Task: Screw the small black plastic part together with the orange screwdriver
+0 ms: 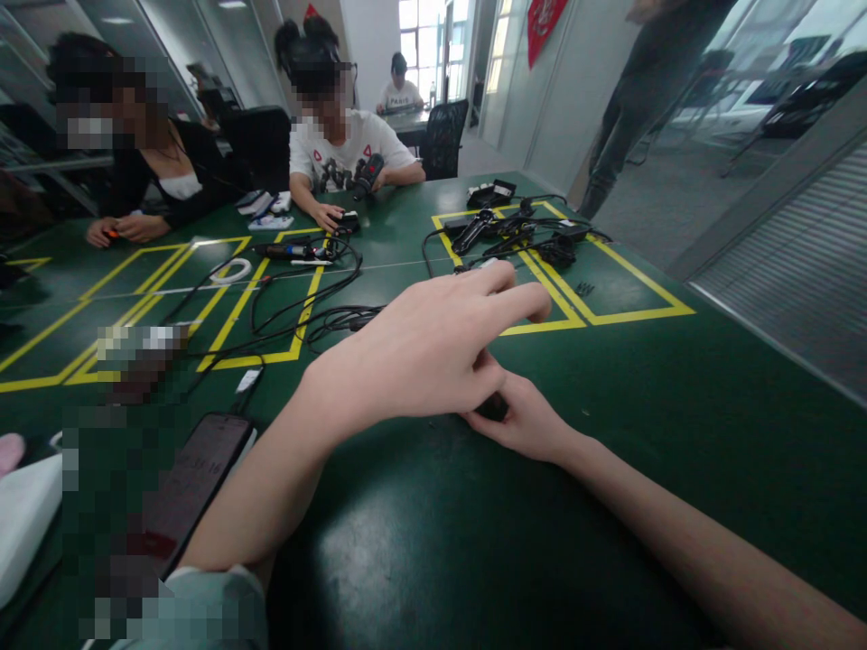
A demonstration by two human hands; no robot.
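Over the near part of the green table, my left hand (pixel 426 348) is held palm down with its fingers bent and apart. Its thumb reaches down to my right hand (pixel 532 420), which lies lower, just beyond it. My right hand's fingers close around a small black object (pixel 494 406). Most of that object is hidden by both hands, so its kind does not show. Whether my left thumb touches it, I cannot tell.
Beyond my hands, black cables and devices (pixel 480 235) lie within yellow tape outlines (pixel 637 318). A phone (pixel 203 474) lies left of my left forearm, near a white box (pixel 27 515). Across the table, a person (pixel 345 149) holds a black power tool (pixel 369 176); another sits further left.
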